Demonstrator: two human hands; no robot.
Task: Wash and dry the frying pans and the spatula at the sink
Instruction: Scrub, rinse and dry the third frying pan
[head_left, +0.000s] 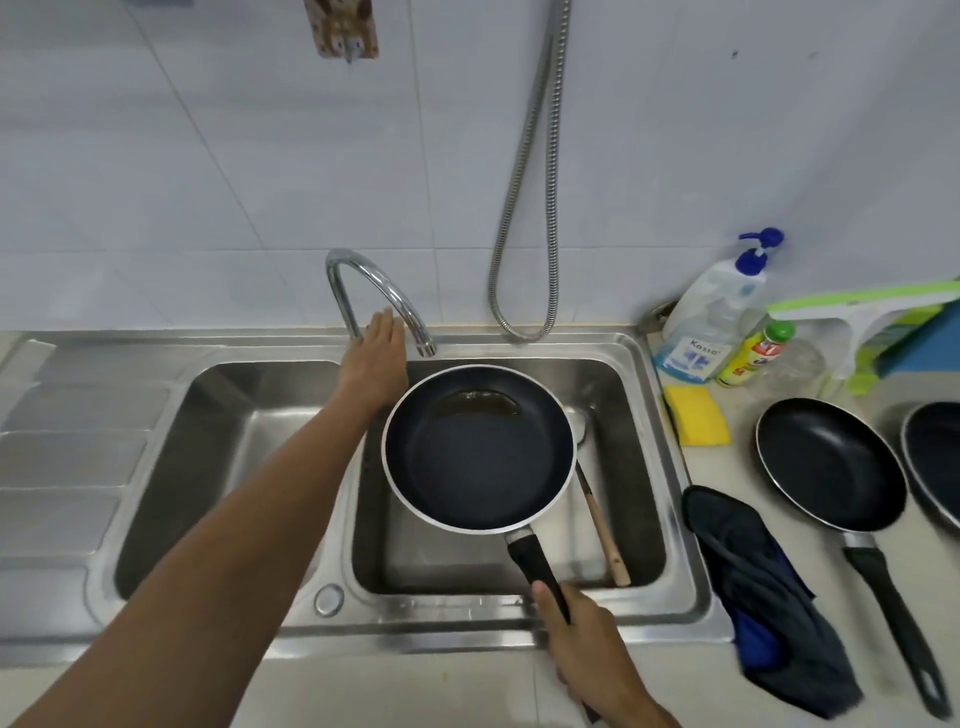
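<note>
Right now the L hand (376, 353) is well fwd, arm stretched straight on a diagonal over the left basin of the sink (156, 525). Its fingers are straight and together, palm down, at the curved tap (387, 288); can't tell if they touch it. The R hand (582, 639) is low and near the body, fingers wrapped round the end of the black handle, thumb along the top. It holds the frying pan (478, 457) about level over the right basin, a brown puddle at the pan's far side. The spatula (602, 525) lies in that basin, head partly under the pan. The 2nd pan (831, 462) and 3rd pan (935, 457) sit on the counter (737, 467) to the right, with a dark cloth (763, 587) and a yellow sponge (696, 415) beside the sink.
</note>
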